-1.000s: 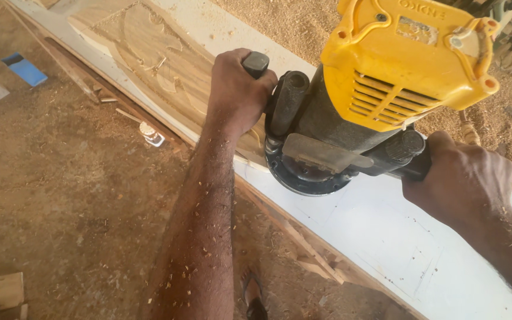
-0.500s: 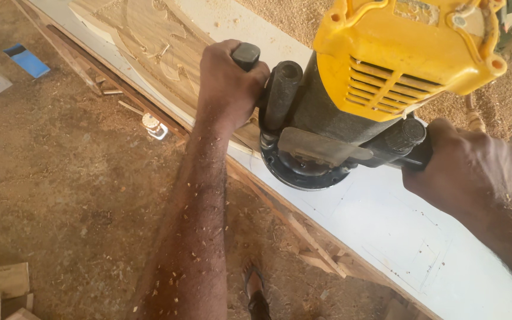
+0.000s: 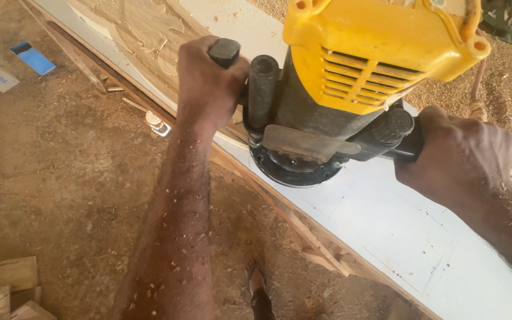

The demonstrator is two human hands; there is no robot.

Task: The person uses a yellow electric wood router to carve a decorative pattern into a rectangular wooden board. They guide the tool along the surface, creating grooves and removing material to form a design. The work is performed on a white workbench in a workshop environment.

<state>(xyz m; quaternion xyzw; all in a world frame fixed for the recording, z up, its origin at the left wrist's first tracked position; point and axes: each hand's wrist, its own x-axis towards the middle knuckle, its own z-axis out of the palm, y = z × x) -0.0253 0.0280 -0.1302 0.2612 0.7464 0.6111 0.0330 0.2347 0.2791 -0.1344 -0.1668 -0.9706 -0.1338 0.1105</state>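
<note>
Left hand (image 3: 208, 83) and right hand (image 3: 454, 157) clamped on yellow-topped black power router (image 3: 333, 89) handles; base overhangs white board surface (image 3: 410, 231) near edge.

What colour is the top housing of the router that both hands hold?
Yellow; the top housing shows best in the head view, above the router's black base.

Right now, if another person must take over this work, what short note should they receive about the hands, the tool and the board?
Left hand: closed around the router's left black handle.
Right hand: closed around the right handle.
Router: yellow top, round black base flat on the white board, near the board's edge.
Done: the far part of the board shows a carved area of bare wood, with shavings on it.
Left: the white surface on the near side of the router is uncut; faint pencil lines are drawn on it.
Around: sawdust on the floor, wood offcuts at lower left.
</note>
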